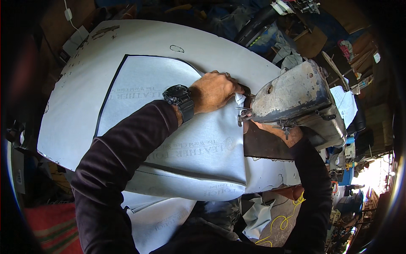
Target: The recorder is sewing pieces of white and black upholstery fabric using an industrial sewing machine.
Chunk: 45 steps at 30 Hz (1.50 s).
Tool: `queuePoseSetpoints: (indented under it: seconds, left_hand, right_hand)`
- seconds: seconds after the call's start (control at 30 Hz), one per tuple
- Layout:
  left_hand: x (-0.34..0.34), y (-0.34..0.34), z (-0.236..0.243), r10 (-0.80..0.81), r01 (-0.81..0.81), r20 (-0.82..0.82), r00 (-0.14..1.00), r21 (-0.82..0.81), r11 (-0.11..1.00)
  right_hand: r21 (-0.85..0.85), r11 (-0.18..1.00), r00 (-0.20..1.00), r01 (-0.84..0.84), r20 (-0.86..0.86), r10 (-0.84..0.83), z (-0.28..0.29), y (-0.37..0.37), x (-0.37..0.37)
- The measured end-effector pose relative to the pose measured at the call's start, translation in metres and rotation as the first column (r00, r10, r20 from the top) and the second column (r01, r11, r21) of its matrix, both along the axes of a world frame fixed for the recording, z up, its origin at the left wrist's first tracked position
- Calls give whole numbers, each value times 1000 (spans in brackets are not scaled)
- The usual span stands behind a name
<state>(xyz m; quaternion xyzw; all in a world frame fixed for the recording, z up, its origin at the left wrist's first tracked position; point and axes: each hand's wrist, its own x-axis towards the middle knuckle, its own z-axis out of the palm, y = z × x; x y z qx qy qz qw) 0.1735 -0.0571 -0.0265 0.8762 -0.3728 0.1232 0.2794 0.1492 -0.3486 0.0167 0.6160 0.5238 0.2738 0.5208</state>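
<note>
Left hand [215,91], ringed, with a black wristwatch [179,96]: fingers curled down at the bunched right edge of a pale-backed upholstery sheet [218,133], beside the needle area; fingertips partly hidden, so whether they pinch or merely press cannot be told. Right hand [275,128]: beneath the sewing machine head [296,91], mostly covered by it; its grasp cannot be told. Upholstery sheet: spread across the table left of the machine, backing upward, faint printing repeated, a dark border along the upper outline, near edge folded into a roll; part lies under the left sleeve [127,144]. Dark brown sheet [266,146]: under the machine head, its far part hidden. Machine head: worn grey, paint scraped; needle too indistinct to make out. Crate-like object [334,216]: far right, pale, contents too small to tell. Table [72,114]: white, rounded, its paint chipped along the left, with an oval outline near the far edge. Floor: yellow cord [277,220] and a crumpled pale scrap [258,218], partly cut off by the person's body. Lower left: red striped cloth [50,226], cut off by the dark fisheye rim. Room: cluttered workshop, dim beyond the table, a glaring bright opening [380,173] at right.
</note>
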Motion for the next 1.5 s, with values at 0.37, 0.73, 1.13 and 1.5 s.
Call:
queuePoseSetpoints:
  seconds: [0.37, 0.73, 1.13, 1.5]
  left_hand:
    - [2, 1, 1, 0, 0, -6, 1000, -5, 1000]
    - [2, 7, -2, 119, -130, 231, 966, 33, 991]
    - [-61, 7, 46, 77, -150, 202, 976, 380, 913]
    - [-329, -3, 63, -474, 425, -1, 881, 443, 789]
  right_hand:
    - [38, 999, 999, 13, -50, -11, 1, 3, -4]
    - [733, 461, 848, 500, -523, -88, 34, -9, -92]
    - [386, -258, 452, 885, -585, 674, -180, 51, -297]
    - [179, 571, -292, 801, -716, 635, -52, 75, -403]
